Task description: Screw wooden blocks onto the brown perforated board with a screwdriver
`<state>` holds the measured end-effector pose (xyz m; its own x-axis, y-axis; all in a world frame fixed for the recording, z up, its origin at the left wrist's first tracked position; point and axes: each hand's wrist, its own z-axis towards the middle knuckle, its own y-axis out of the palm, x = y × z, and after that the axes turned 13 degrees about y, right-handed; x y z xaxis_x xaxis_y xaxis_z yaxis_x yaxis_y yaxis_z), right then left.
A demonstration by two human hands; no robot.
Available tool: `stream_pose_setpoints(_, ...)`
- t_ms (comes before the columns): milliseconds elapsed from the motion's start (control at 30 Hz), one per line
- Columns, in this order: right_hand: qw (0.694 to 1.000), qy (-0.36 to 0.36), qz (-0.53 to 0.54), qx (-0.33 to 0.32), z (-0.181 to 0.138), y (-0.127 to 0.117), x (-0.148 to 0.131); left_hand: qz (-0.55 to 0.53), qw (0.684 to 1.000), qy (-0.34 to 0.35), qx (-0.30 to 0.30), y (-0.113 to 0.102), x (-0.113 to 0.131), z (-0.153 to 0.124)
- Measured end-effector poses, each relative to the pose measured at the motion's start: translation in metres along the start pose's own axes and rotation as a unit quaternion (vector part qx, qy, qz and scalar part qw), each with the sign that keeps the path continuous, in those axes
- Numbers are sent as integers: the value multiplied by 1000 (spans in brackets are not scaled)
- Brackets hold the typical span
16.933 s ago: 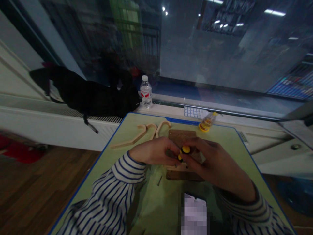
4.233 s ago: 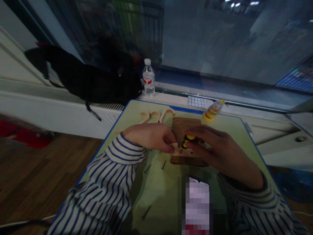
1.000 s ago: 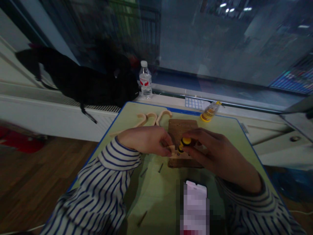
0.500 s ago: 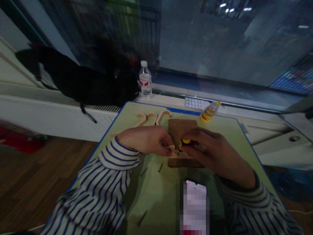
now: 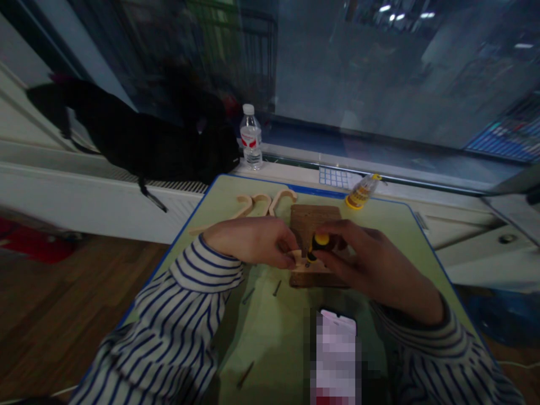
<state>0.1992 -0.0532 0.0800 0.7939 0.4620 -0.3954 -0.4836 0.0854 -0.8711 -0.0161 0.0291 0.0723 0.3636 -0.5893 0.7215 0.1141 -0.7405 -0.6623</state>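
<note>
My right hand [image 5: 367,256] is closed around a short screwdriver [image 5: 322,241] with a yellow and black handle. The tool stands over a pale wooden piece [image 5: 314,268] that has small dark holes or screw heads in it. Underneath is a thick brown wooden board [image 5: 314,216]. With thumb and fingers together, my left hand [image 5: 257,242] pinches the left end of the pale piece. The screwdriver's tip is too small and dark to make out. Several loose screws, among them one screw [image 5: 277,288] near the board, lie on the table.
Curved wooden hooks [image 5: 287,196] lie behind my left hand on the green table [image 5: 270,343]. A phone [image 5: 337,354], partly blurred out, is at the front. A yellow-capped bottle [image 5: 360,194] stands at the back edge; a water bottle [image 5: 252,140] and black bag [image 5: 169,143] are by the window.
The fingers of my right hand have shifted on the screwdriver, and more of its yellow handle end shows. My left hand stays in place on the pale wooden piece.
</note>
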Motion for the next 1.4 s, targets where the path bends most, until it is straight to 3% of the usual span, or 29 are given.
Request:
stream_pose_setpoints(367,1000,13,11,8,0,4,3,6,1000,3,-4,0,-2,0)
stream_pose_setpoints(667,999,-12,13,-41,1,-2,-1,-4,1000,3,-4,0,-1,0)
stream_pose_setpoints(833,999,-22,10,-28,2,-2,-1,-1,1000,21,-2,1,0,-1)
stream_pose_setpoints(1067,1000,0,-6,-23,1,-1,-1,13,1000,-5,-7,0,1,0)
stream_pose_setpoints(1400,1000,6,-12,-10,1,1,1,32,999,30,13,0,2,0)
